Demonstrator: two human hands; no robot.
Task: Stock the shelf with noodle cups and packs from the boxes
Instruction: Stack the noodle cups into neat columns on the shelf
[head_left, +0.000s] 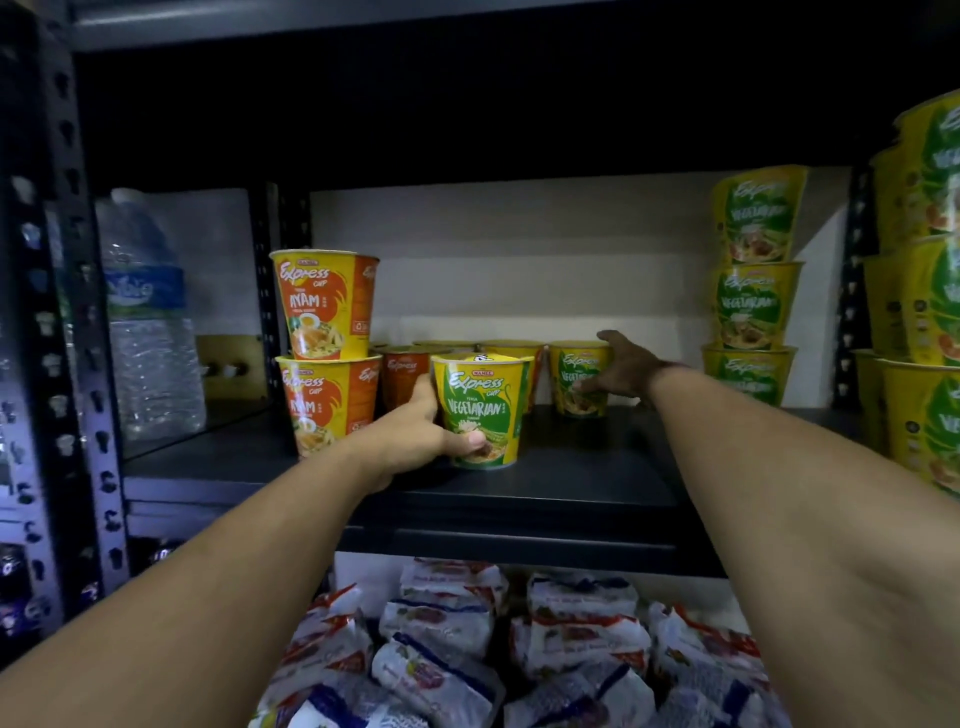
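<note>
My left hand (415, 441) grips a yellow-green vegetarian noodle cup (485, 405) that stands on the dark shelf board (582, 483), thumb across its front. My right hand (621, 371) reaches further back and holds a second vegetarian cup (574, 376) from its right side, fingers curled round it. Two orange ayam cups (324, 353) are stacked at the left. More cups (410, 371) stand in a row behind. A stack of three vegetarian cups (753, 291) rises at the right.
Another pile of vegetarian cups (924, 291) fills the near right edge. A water bottle (148, 312) stands in the left bay past a perforated upright (57, 312). Noodle packs (519, 649) lie heaped on the shelf below.
</note>
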